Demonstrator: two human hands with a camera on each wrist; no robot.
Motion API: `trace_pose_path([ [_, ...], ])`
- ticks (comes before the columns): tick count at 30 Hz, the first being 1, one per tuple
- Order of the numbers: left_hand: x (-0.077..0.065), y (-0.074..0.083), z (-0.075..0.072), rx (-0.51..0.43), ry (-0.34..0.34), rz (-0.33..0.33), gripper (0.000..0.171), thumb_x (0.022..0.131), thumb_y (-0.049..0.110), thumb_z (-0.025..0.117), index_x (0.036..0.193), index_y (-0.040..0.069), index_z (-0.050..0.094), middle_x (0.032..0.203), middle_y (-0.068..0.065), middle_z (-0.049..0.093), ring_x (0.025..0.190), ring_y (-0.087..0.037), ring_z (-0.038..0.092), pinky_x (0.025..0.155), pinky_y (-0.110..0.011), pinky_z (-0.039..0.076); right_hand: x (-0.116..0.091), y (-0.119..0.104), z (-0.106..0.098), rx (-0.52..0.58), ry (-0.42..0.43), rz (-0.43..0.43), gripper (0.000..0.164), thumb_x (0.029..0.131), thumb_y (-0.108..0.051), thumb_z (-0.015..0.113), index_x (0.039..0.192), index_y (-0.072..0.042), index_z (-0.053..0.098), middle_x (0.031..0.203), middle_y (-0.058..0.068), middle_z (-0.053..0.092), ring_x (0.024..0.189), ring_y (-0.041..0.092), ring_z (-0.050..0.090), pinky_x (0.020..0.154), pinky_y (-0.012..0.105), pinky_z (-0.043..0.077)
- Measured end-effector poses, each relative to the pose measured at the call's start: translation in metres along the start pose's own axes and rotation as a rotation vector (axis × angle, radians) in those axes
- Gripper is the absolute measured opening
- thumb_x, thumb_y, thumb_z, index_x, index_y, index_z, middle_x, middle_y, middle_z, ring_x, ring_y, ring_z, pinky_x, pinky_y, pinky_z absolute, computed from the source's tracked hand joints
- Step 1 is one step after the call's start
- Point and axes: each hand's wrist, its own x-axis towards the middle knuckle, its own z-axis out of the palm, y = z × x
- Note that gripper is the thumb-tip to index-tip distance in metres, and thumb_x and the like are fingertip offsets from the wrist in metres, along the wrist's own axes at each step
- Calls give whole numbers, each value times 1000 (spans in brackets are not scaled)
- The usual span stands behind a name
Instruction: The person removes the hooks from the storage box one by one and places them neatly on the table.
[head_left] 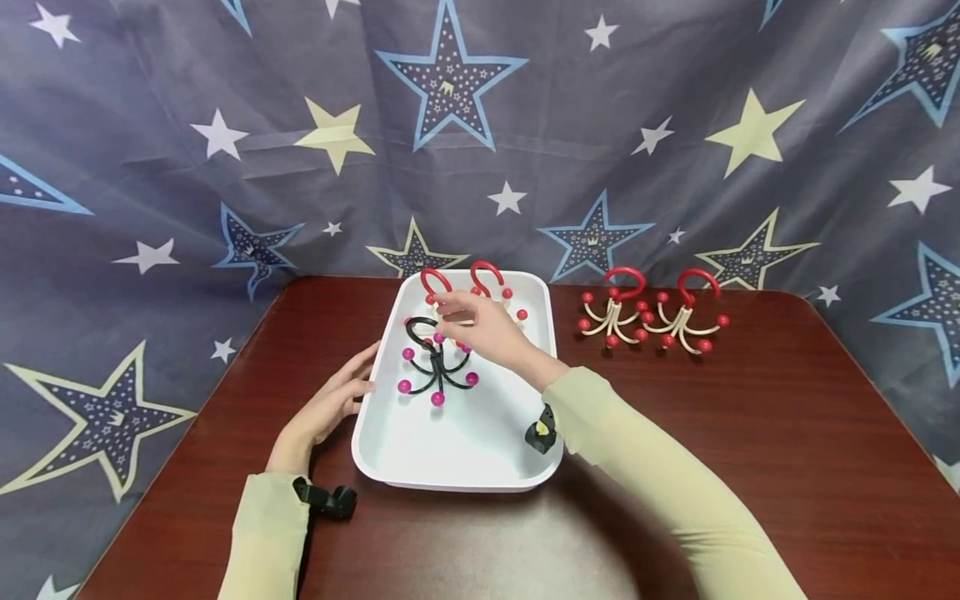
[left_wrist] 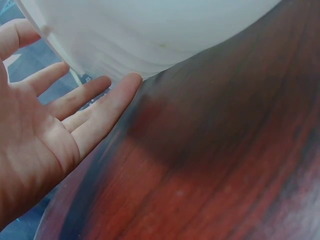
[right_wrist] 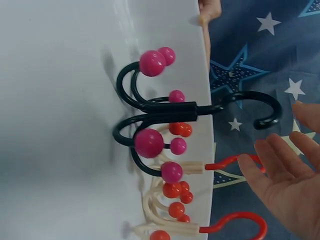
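Blk hanger, R hand partly hide cream hangers.

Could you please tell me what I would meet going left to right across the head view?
Left hand, black hook with pink balls, right hand, first red-topped hook on the table, second red-topped hook there.

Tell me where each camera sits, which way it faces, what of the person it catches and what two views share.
Head: on the head, looking forward and down at the tray, table and star cloth; left hand, right hand and sleeves show.
Left wrist: on that wrist, looking at the tray's outer side and the table; the left hand's palm and fingers show.
Right wrist: on that wrist, looking into the tray at the black hook; the right hand shows, and, apparently, part of the left hand.
Shared: head and right wrist both show the black hook.
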Motion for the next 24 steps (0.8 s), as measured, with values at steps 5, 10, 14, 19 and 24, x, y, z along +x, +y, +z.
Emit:
trace_pose_path([
  [5,1,0,-1,5,11,-9,64,91,5,42,147,19,14,147,-19,20,102,-8,57,76,-32,51,3,2,10,-55,-15,-13,43,85,-16,63,126,-12,54,117,5,61,104,17,59,85,28,48],
  [10,2,-1,0,-12,-10,2,63,91,4,40,147,18,13,148,-20,18,103,-8,57,76,-32,51,5,6,18,-100,-11,-8,41,85,-18,62,126,-15,55,122,1,58,103,17,58,86,28,46],
  [14,2,-1,0,-11,-10,8,63,91,4,40,147,17,13,147,-21,18,103,-8,57,76,-33,51,7,10,23,-101,-13,-19,41,85,-19,63,125,-14,56,121,1,59,99,16,59,83,24,47],
  [19,2,-1,0,-12,-11,12,63,91,4,40,147,17,13,147,-22,18,103,-9,57,76,-32,51,9,13,27,-108,3,-16,40,84,-20,64,123,-15,58,107,1,66,91,11,61,77,21,47],
  [24,2,-1,1,-11,-8,10,64,91,5,40,147,17,13,147,-22,19,103,-9,56,76,-32,51,9,14,30,-111,12,-5,34,86,-24,62,119,-17,61,101,-2,67,84,6,59,72,20,46],
])
